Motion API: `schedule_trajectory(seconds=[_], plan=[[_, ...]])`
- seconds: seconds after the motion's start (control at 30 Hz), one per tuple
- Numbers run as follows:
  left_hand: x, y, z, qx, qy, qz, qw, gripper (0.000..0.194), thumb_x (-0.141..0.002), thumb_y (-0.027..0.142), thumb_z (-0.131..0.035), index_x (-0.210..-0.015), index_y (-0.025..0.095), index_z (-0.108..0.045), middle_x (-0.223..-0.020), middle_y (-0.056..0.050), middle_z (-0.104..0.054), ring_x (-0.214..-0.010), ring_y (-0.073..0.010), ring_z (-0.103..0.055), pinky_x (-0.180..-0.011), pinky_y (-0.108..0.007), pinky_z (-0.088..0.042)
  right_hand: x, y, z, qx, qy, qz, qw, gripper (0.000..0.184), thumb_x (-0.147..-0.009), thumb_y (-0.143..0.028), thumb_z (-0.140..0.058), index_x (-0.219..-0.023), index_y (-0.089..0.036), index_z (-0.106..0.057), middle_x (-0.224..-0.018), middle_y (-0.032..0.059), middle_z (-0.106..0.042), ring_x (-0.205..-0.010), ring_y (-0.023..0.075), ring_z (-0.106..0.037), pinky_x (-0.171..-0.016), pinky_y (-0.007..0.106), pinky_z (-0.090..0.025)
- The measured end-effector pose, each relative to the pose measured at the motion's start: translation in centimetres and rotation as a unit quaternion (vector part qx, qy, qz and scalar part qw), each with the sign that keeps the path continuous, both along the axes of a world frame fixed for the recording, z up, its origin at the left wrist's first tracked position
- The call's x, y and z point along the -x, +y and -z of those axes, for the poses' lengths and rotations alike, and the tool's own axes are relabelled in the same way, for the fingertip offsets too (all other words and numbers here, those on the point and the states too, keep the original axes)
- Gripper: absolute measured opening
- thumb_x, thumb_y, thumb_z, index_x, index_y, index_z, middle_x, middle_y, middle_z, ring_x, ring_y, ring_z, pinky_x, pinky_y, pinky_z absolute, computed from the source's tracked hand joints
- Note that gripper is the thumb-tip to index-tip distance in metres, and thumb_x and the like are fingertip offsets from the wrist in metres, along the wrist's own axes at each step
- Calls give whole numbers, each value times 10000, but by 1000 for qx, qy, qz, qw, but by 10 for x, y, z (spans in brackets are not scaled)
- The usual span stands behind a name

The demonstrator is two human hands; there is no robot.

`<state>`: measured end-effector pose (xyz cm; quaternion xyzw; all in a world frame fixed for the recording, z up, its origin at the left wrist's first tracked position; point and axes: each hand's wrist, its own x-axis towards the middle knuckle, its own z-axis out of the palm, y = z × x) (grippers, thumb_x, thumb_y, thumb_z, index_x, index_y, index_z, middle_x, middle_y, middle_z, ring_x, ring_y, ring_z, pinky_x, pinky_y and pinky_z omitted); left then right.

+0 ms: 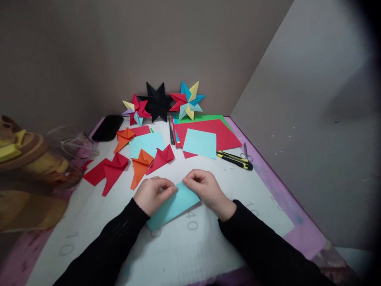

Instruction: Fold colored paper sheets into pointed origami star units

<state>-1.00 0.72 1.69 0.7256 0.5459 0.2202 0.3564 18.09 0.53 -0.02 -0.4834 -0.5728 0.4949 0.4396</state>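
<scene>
A light blue sheet of paper (175,208) lies slanted on the white mat in front of me, its far edge between my hands. My left hand (154,194) pinches that edge between thumb and forefinger. At the far right corner, the fingers of my right hand (205,188) are closed on the same sheet. Just beyond my hands are folded paper pieces: an orange one (141,165), a red one (162,159) and a larger red one (114,169). The palm sides of both hands are hidden.
Behind stand a black paper star (157,101) and multicoloured stars (187,101) (137,109). A yellow-black cutter (236,160) and scissors (245,153) lie right, beside red sheets (220,133) and a light blue square (200,143). A black phone (107,128) and a clear cup (71,143) are left.
</scene>
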Motion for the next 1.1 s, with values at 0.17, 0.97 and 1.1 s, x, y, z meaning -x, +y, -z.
schedule_trajectory(seconds=[0.17,0.97,1.1], plan=[[1,0,0,-9,-20,-3,1000,247,-753,399,-591,-729,188,-715,-738,-24,-697,-673,-163,-618,-633,-253,-461,1,-1,-2,5,6,-34,999,193,-748,-337,-637,-681,-166,-579,-654,-8,-554,-604,118,-494,-546,227,-392],[-1,-2,2,33,-180,-127,975,329,-724,466,-629,-684,140,-651,-645,-12,-617,-613,-132,-508,-587,-238,-402,6,3,7,23,203,84,975,255,-756,-295,-641,-570,-170,-519,-520,-47,-467,-512,91,-419,-504,218,-317],[-3,-3,3,38,-185,-128,974,318,-721,453,-634,-673,139,-643,-620,-3,-592,-591,-122,-485,-563,-228,-390,6,4,6,17,225,125,966,141,-690,-229,-698,-657,-179,-570,-552,-56,-508,-500,84,-448,-501,212,-342]])
